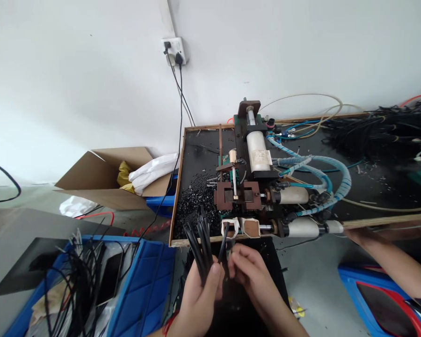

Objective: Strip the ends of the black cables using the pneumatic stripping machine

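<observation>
the bench (pixel 389 222) carries three white cylinders (pixel 257 142): one toward its back, two by its front edge. two white-edged pads (pixel 251 228) sit at that same edge. above the bench, one wall socket (pixel 175 46) takes three plugs (pixel 178 58), two black and one pale. left of the bench stand one cardboard box (pixel 91 199) and two blue containers (pixel 154 281), the smaller mostly hidden. just in front of the bench are one left hand (pixel 201 299), with one red band (pixel 168 324) at the wrist, one right hand (pixel 250 269), and several black strips (pixel 202 243), bunched too tightly to count.
</observation>
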A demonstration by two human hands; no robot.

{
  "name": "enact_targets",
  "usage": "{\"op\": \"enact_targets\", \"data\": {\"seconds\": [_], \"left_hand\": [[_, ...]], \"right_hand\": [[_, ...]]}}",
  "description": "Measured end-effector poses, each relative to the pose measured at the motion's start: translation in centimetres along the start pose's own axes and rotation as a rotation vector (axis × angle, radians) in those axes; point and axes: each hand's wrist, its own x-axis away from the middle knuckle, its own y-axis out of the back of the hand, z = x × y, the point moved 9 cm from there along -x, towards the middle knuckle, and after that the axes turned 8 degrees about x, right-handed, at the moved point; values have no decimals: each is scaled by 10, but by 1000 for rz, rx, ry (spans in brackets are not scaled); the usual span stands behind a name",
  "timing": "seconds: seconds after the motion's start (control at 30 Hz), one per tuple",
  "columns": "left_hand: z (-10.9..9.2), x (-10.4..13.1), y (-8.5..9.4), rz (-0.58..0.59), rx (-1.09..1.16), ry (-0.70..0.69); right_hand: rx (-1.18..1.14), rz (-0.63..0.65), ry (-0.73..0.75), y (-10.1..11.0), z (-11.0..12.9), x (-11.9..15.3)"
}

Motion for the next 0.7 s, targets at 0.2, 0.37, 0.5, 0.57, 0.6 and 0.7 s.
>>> {"op": "enact_targets", "data": {"seconds": [0.2, 0.37, 0.5, 0.57, 0.6, 0.7], "left_hand": [[16, 5, 5, 33, -18, 13], [7, 3, 4, 10, -46, -39], [-3, 2, 1, 37, -51, -102], [-4, 2, 0, 48, -48, -95], [-5, 1, 0, 51, -62, -95], [-17, 1, -1, 77, -201, -155]], "right_hand": [[1005, -105, 37, 20, 9, -1], [790, -181, 215, 16, 37, 8], [398, -53, 317, -3, 48, 16], [308, -107, 314, -1, 44, 16], [261, -132, 300, 1, 40, 14], [8, -135, 201, 2, 20, 7]]}}
